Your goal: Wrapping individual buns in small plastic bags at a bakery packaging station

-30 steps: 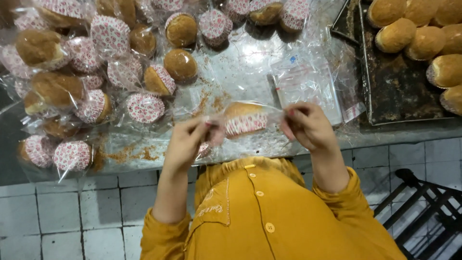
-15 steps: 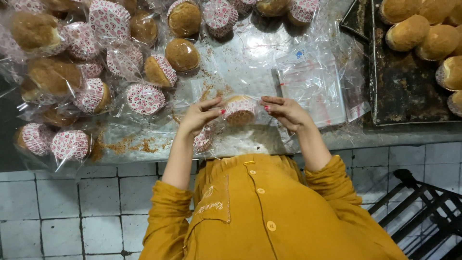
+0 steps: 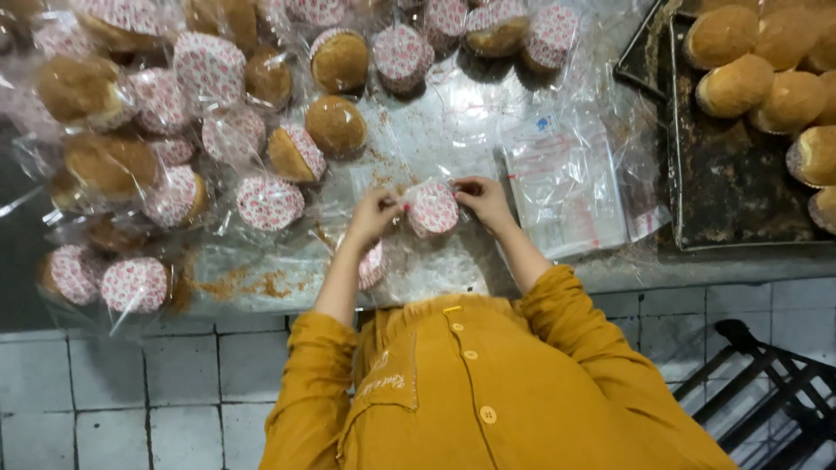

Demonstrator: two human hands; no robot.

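Observation:
Both my hands hold one small bagged cake [image 3: 433,209] in a clear plastic bag, its red-and-white patterned paper cup facing up. My left hand [image 3: 374,215] pinches the bag at the cake's left side. My right hand [image 3: 484,200] grips the bag at its right side. The cake is just above the metal worktop [image 3: 453,130]. Another bagged cake [image 3: 374,265] lies under my left wrist.
Many bagged cakes [image 3: 174,139] are piled across the left and back of the worktop. A stack of empty clear bags [image 3: 566,183] lies right of my hands. A dark baking tray [image 3: 740,191] with unwrapped buns [image 3: 766,78] stands at the right. A black metal rack [image 3: 775,383] is at lower right.
My hands have carried the bagged cake farther from my body and drawn closer together around it. The cake now shows its patterned cup.

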